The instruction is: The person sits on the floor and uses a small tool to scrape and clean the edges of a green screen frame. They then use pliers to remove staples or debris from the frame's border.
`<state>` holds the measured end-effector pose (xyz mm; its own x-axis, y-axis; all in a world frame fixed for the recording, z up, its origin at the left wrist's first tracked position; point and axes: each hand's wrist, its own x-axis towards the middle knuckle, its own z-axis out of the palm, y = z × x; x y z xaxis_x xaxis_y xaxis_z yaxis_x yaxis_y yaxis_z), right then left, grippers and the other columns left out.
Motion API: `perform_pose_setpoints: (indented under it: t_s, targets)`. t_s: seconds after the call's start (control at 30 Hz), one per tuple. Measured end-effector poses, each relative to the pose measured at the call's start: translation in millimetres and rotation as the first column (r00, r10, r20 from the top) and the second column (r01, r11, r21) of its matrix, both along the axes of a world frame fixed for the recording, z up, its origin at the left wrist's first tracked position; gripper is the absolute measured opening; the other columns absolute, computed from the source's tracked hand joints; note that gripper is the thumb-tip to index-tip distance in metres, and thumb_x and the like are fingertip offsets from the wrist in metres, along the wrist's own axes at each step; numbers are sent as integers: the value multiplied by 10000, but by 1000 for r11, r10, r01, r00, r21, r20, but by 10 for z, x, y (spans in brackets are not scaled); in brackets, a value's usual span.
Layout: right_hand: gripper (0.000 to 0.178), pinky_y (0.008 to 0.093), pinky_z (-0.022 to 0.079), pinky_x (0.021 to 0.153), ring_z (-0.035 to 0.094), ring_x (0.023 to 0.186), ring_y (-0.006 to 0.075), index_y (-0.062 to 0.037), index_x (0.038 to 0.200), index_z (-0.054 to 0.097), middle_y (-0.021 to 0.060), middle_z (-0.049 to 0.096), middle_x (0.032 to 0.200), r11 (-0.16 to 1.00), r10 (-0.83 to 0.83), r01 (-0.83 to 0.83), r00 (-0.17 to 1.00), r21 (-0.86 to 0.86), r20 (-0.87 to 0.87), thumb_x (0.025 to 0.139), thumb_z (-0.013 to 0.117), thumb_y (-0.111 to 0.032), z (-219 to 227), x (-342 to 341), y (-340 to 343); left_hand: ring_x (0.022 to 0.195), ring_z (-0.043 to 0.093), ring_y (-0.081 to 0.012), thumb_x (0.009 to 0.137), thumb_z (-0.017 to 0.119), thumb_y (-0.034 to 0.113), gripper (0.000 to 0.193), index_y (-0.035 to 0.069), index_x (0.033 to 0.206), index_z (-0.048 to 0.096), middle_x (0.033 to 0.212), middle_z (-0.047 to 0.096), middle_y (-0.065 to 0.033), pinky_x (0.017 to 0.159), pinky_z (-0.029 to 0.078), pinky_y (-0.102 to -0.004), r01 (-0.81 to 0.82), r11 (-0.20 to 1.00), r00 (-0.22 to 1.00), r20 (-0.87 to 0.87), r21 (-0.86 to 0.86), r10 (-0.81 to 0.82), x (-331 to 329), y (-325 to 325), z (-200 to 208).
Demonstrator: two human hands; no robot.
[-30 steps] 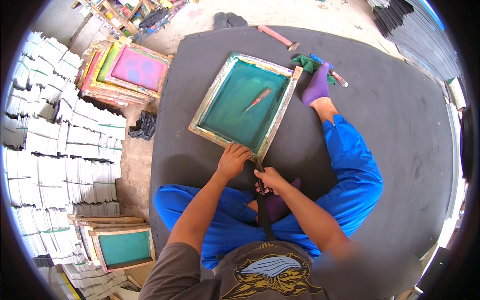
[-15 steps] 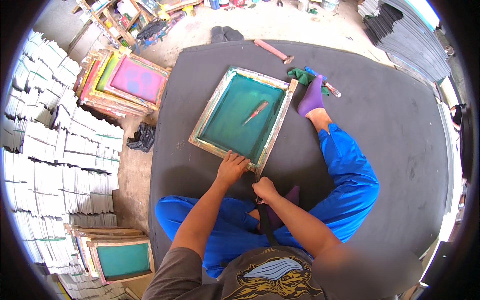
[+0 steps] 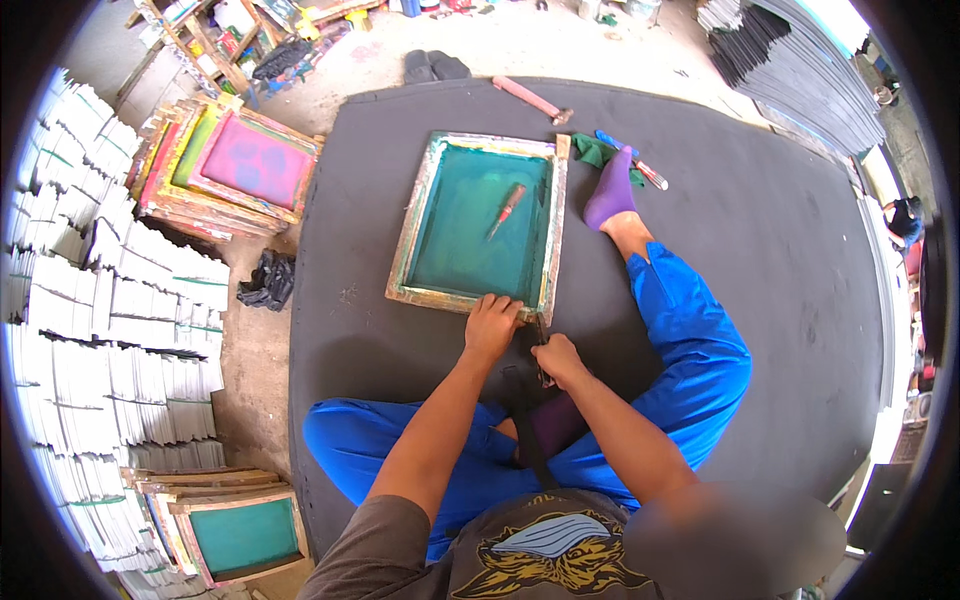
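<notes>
A wooden screen-printing frame (image 3: 410, 235) with green mesh lies on the dark mat in front of me. On its mesh rests a screwdriver (image 3: 508, 208) with a reddish handle. My left hand (image 3: 492, 325) grips the frame's near edge, fingers curled over the wood close to the right corner. Closed around a dark hand tool (image 3: 541, 328) that looks like pliers, my right hand (image 3: 558, 358) is just below that same corner. The tool's tip meets the corner; its exact bite is too small to make out.
Beyond the frame lie a hammer (image 3: 535, 100) and a green cloth (image 3: 592, 150) beside my purple-socked foot (image 3: 612, 190). Stacked frames (image 3: 255, 155) and bundles of white sheets (image 3: 120, 300) stand at the left. A black plastic bag (image 3: 268, 280) sits by the mat (image 3: 800, 330).
The frame has turned anticlockwise and now lies straighter before me. Both my hands have moved right with its near corner, the right still gripping the tool.
</notes>
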<state>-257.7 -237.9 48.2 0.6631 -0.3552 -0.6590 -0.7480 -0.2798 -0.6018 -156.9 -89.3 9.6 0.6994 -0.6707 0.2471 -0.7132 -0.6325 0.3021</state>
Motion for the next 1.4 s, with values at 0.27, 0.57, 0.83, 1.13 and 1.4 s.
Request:
perform_pose_setpoints:
  t_s: [0.27, 0.57, 0.83, 1.13, 1.4]
  targets:
    - [364, 500, 602, 599, 762, 819, 413, 172, 1024, 669, 319, 717, 979, 996, 8, -11, 999, -83, -42, 900, 724, -166, -72, -45, -195, 1104, 605, -280, 795, 834, 258, 426, 147, 1200, 765, 1124, 692, -33, 973, 502, -436, -67, 998, 997, -27, -14, 67, -107, -183, 32]
    - [369, 561, 604, 845, 704, 1076, 512, 137, 1100, 697, 371, 701, 1130, 1000, 7, -10, 993, -28, -120, 860, 573, -116, 212, 79, -132, 1124, 589, -268, 796, 837, 254, 432, 161, 1210, 760, 1125, 674, -26, 1015, 482, -433, -79, 997, 997, -22, 25, 80, -118, -207, 10]
    - [371, 585, 635, 631, 745, 932, 493, 211, 1045, 647, 370, 702, 1023, 999, 43, -45, 995, -14, -85, 862, 662, -110, 82, 46, -232, 1123, 602, -272, 773, 849, 250, 440, 171, 1197, 761, 1117, 685, -24, 998, 494, -443, -88, 996, 996, -5, -7, 88, -132, -251, 25]
    - [311, 557, 583, 485, 647, 557, 343, 129, 917, 625, 234, 625, 709, 966, -15, 66, 979, 251, -201, 976, 681, -172, 176, 198, -352, 1112, 599, -275, 764, 848, 253, 451, 179, 1200, 759, 1122, 683, -28, 1009, 481, -440, -98, 995, 995, -27, -6, 98, -150, -243, 21]
    - [259, 468, 550, 456, 650, 525, 296, 100, 964, 638, 194, 652, 692, 978, -89, 115, 985, 176, -147, 978, 664, -157, 7, 149, -137, 1106, 597, -275, 758, 835, 216, 444, 186, 1196, 768, 1119, 685, -20, 1006, 480, -457, -100, 995, 995, -7, -25, 100, -131, -218, -7]
